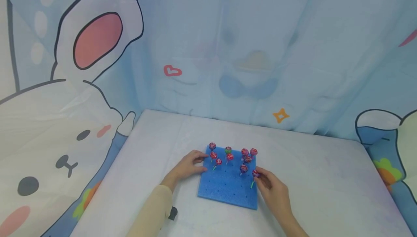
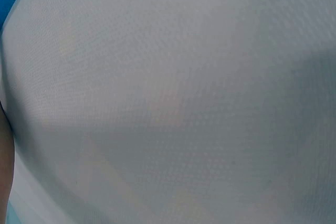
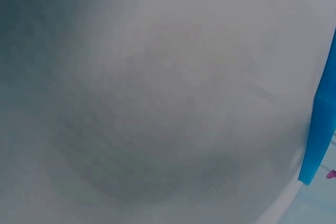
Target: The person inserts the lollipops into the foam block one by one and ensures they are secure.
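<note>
In the head view a blue foam board point(image 1: 224, 184) with small holes lies on the table, several wrapped lollipops standing in its far part. My right hand point(image 1: 275, 193) pinches a dark red and purple lollipop point(image 1: 255, 174) at the board's right edge; its green stick point(image 1: 252, 184) points down toward the board. Whether the stick's tip sits in a hole I cannot tell. At the left edge my left hand point(image 1: 187, 165) touches the board with thumb and fingertips, close to a red lollipop point(image 1: 213, 155). Both wrist views show mostly tabletop, with a bit of the board point(image 3: 321, 114) at the side.
A white cloth covers the table point(image 1: 309, 179). Behind it hangs a light blue printed curtain point(image 1: 195, 41), with a cartoon rabbit point(image 1: 49, 128) on the left side. A small dark mark point(image 1: 173, 213) shows beside the left sleeve point(image 1: 151, 211).
</note>
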`<state>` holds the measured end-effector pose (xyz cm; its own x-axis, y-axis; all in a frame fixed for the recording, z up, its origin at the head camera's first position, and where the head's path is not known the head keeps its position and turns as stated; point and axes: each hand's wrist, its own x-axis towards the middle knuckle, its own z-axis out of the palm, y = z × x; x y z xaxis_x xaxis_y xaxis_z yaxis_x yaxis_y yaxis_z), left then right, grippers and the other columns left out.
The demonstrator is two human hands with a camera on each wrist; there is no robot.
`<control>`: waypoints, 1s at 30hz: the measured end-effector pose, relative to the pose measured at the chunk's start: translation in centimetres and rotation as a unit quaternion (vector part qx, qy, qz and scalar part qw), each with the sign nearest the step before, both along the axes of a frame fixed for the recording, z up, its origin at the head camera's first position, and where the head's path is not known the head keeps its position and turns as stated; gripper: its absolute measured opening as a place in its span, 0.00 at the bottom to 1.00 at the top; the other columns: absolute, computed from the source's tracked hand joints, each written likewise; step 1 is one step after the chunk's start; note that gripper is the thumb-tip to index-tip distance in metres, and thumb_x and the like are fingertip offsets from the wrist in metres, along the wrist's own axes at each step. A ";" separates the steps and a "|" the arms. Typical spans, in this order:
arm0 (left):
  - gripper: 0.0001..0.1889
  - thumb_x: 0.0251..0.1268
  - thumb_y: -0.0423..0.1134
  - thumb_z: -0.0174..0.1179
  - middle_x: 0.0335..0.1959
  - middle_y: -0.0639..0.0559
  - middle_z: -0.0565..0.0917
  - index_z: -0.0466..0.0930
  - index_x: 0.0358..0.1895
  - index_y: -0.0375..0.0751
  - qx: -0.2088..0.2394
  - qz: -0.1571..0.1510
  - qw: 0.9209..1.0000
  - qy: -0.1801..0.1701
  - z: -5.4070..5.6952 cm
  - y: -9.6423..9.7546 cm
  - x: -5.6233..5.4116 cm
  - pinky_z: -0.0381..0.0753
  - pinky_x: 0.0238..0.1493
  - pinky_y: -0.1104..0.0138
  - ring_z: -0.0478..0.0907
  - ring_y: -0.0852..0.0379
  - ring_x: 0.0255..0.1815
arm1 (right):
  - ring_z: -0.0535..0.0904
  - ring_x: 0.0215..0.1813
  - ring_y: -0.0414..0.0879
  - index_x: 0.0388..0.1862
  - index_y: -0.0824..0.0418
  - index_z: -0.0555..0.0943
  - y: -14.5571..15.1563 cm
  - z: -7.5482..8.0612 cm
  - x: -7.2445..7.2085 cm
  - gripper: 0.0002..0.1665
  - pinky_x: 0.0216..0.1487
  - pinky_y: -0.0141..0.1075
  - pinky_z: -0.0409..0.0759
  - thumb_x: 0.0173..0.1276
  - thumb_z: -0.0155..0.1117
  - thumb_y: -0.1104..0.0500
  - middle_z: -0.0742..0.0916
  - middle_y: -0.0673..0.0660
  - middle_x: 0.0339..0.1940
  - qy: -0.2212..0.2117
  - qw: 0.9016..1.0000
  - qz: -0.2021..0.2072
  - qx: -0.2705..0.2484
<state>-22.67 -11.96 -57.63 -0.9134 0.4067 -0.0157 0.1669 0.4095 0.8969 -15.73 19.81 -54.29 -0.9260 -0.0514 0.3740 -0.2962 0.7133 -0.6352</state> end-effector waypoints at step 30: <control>0.27 0.61 0.37 0.68 0.59 0.47 0.73 0.73 0.64 0.38 -0.006 -0.002 1.000 0.002 0.5 0.1 0.1 0.70 0.65 0.71 0.71 0.53 0.65 | 0.85 0.49 0.54 0.51 0.65 0.79 -0.1 -1.0 1.4 0.21 0.44 0.35 0.84 0.59 0.70 0.72 0.86 0.61 0.47 -0.069 0.997 0.016 -0.034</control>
<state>-22.60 -11.83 -57.14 -0.9116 0.4107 -0.0162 0.1731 0.4193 0.8912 -14.32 19.71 -55.32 -0.9670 -0.0611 0.2474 -0.2254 0.6581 -0.7184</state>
